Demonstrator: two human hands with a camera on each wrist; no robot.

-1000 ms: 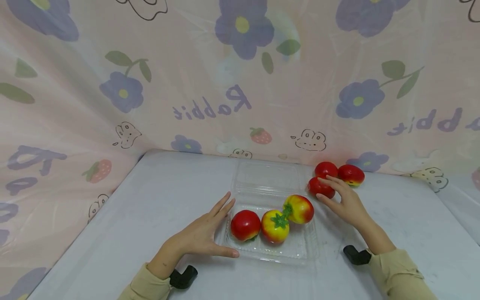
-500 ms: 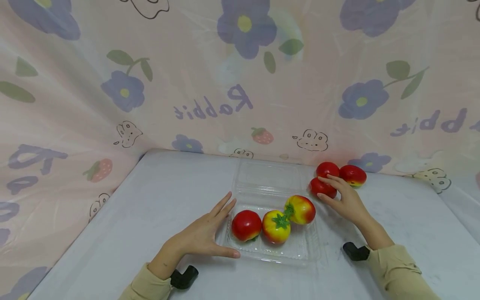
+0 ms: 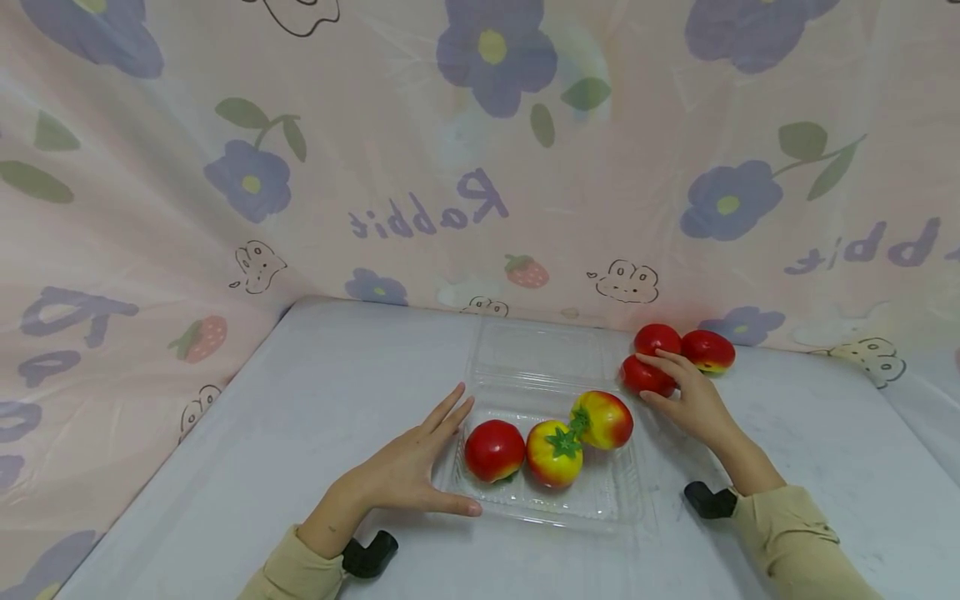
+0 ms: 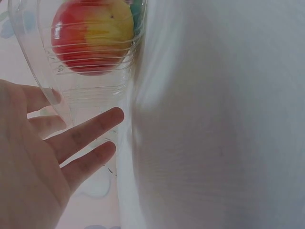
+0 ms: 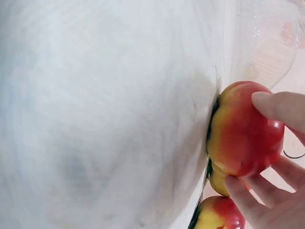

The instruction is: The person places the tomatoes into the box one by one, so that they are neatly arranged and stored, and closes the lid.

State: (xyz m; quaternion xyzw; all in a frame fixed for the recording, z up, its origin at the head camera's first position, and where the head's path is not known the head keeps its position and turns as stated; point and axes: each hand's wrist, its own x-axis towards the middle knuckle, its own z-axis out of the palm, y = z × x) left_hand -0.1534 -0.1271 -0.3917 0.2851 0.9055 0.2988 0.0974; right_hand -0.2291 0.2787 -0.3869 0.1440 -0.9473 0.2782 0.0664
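My right hand [image 3: 697,404] grips a red tomato [image 3: 643,377] at the back right, thumb on one side and fingers round the other. In the right wrist view the held tomato [image 5: 245,131] shows a yellow underside near the table. Spread and straight, my left hand [image 3: 405,468] is at the left side of an open clear plastic box [image 3: 551,515]. Inside the box lie a red tomato [image 3: 494,451] and two yellow-red tomatoes [image 3: 554,454] with green calyxes. The left wrist view shows the left fingers [image 4: 88,134] beside the box wall.
Behind the held tomato are two more red tomatoes [image 3: 708,351], by the patterned curtain [image 3: 570,192]. The clear lid [image 3: 543,354] lies folded back toward that curtain. A white cloth [image 3: 322,375] covers the table.
The head view has shifted very slightly. My right hand has settled a little closer round the tomato, while the left hand and the box stay in place.
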